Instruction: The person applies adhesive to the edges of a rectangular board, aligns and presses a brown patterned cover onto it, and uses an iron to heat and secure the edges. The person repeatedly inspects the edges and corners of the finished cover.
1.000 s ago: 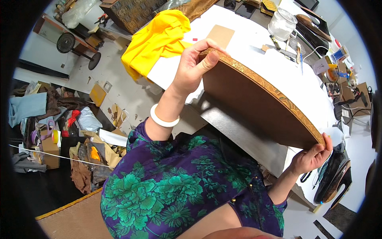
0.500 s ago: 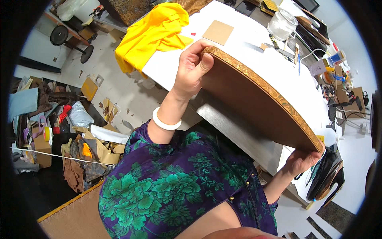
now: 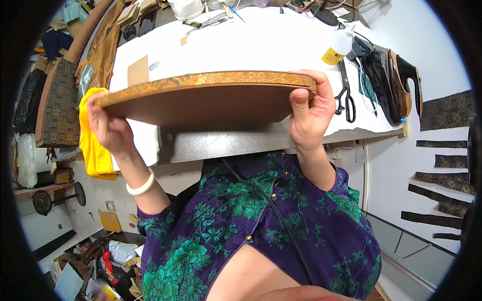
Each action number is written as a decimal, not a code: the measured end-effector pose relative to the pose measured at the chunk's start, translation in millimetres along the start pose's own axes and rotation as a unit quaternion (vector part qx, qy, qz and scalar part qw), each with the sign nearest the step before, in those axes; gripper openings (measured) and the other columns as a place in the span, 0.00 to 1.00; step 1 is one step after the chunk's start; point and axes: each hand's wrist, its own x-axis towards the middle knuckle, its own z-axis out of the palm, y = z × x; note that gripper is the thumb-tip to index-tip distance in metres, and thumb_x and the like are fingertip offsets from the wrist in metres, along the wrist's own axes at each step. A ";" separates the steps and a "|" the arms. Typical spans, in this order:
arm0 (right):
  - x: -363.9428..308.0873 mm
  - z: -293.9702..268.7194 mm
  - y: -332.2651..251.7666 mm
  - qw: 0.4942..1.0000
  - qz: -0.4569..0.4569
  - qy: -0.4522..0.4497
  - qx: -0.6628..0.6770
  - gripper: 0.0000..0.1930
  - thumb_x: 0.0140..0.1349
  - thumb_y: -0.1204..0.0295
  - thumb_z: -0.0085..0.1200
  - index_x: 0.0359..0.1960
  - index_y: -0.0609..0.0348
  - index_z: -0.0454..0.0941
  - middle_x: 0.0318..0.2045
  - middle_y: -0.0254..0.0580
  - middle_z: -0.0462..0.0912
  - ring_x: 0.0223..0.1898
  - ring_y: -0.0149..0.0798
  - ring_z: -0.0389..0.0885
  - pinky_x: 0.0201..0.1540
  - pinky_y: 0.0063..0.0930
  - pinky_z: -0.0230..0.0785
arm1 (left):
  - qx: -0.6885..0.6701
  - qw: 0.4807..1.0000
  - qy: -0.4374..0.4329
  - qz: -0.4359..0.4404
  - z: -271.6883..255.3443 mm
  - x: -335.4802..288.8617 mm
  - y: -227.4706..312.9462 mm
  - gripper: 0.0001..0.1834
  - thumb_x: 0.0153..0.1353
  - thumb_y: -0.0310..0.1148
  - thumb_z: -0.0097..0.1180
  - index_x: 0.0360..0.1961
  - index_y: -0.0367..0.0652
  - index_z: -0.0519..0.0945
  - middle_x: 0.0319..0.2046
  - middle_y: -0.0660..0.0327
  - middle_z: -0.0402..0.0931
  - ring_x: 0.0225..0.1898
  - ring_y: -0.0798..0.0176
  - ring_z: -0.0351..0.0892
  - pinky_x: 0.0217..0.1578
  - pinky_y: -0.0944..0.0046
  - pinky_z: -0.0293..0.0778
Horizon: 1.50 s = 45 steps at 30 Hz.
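Observation:
My two hands hold up a broad flat panel (image 3: 216, 103) with a plain brown face and a curved rim covered in gold-brown patterned material. It is tilted over the table's front edge, and its upper side is hidden. At its left end, my left hand (image 3: 109, 128) is closed on the rim, with a white bangle on that wrist. The right end is gripped by my right hand (image 3: 312, 113), thumb against the brown face and fingers over the rim. A white-covered table (image 3: 186, 55) lies behind the panel.
Black-handled scissors (image 3: 345, 95) lie right of my right hand, near a white bottle with a yellow label (image 3: 337, 47). Yellow cloth (image 3: 93, 145) hangs over the left table edge. A cardboard piece (image 3: 138, 71) and a cutter (image 3: 213, 21) lie on the table. Dark patterned strips (image 3: 447, 106) are at far right.
The view has swung round to the right. The panel, slanting down to the right before, now lies nearly level across the view. Both hands still grip its ends.

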 end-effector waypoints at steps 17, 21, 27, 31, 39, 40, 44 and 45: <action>-42.9 18.1 -5.8 0.999 0.018 0.015 0.025 0.18 0.60 0.72 0.68 0.48 0.65 0.76 0.39 0.43 0.85 0.40 0.27 0.84 0.42 0.20 0.78 | 0.258 0.958 0.057 0.112 54.1 75.4 -79.1 0.14 0.74 0.40 0.42 0.43 0.40 0.75 0.38 0.61 0.73 0.46 0.65 0.73 0.53 0.64 0.66; -43.0 17.4 -4.2 0.998 -0.025 0.015 0.063 0.19 0.59 0.77 0.68 0.49 0.67 0.74 0.44 0.49 0.85 0.43 0.32 0.85 0.46 0.24 0.80 | 0.369 0.873 -0.101 0.302 148.4 20.4 -19.9 0.12 0.70 0.34 0.48 0.47 0.39 0.79 0.43 0.57 0.80 0.52 0.60 0.75 0.63 0.55 0.59; -37.7 4.9 -5.3 0.980 -0.190 0.012 -0.059 0.09 0.52 0.81 0.70 0.33 0.63 0.82 0.45 0.51 0.85 0.44 0.40 0.86 0.44 0.28 0.81 | 0.396 0.829 -0.244 0.311 192.2 -32.6 -5.0 0.12 0.68 0.31 0.48 0.34 0.40 0.84 0.31 0.59 0.82 0.41 0.56 0.81 0.65 0.50 0.57; -36.4 -6.4 -11.1 0.994 -0.110 -0.017 -0.015 0.07 0.56 0.82 0.67 0.33 0.64 0.81 0.45 0.51 0.85 0.44 0.40 0.84 0.52 0.30 0.75 | 0.381 0.842 -0.235 0.302 191.7 -34.8 -9.2 0.14 0.69 0.31 0.46 0.31 0.40 0.83 0.27 0.61 0.81 0.36 0.58 0.79 0.60 0.54 0.60; -17.7 -63.6 -13.8 0.917 -0.060 -0.001 -0.394 0.14 0.70 0.66 0.55 0.50 0.64 0.79 0.43 0.52 0.83 0.43 0.44 0.83 0.56 0.44 0.73 | 0.371 0.849 -0.245 0.285 184.4 -37.1 -6.3 0.16 0.66 0.39 0.47 0.31 0.41 0.82 0.28 0.61 0.78 0.37 0.58 0.75 0.60 0.53 0.56; -12.1 -64.5 -15.0 0.800 -0.109 -0.019 -0.590 0.16 0.70 0.65 0.55 0.52 0.63 0.79 0.44 0.54 0.83 0.47 0.46 0.83 0.58 0.43 0.71 | 0.370 0.850 -0.246 0.282 183.3 -37.8 -5.8 0.17 0.65 0.42 0.48 0.31 0.41 0.81 0.28 0.61 0.78 0.37 0.58 0.75 0.61 0.53 0.56; -8.1 -62.7 -22.3 0.823 -0.111 -0.042 -0.556 0.20 0.63 0.61 0.63 0.52 0.58 0.81 0.45 0.53 0.84 0.46 0.54 0.83 0.51 0.42 0.75 | 0.367 0.847 -0.259 0.283 182.1 -37.1 -5.4 0.20 0.61 0.49 0.51 0.32 0.41 0.80 0.29 0.60 0.78 0.38 0.56 0.74 0.61 0.52 0.55; -7.6 -59.1 -24.5 0.895 -0.066 -0.073 -0.436 0.16 0.65 0.64 0.62 0.49 0.61 0.83 0.44 0.48 0.85 0.45 0.44 0.85 0.50 0.33 0.76 | 0.366 0.846 -0.263 0.284 182.3 -36.4 -4.8 0.21 0.60 0.50 0.51 0.32 0.41 0.80 0.29 0.60 0.78 0.38 0.56 0.74 0.60 0.52 0.55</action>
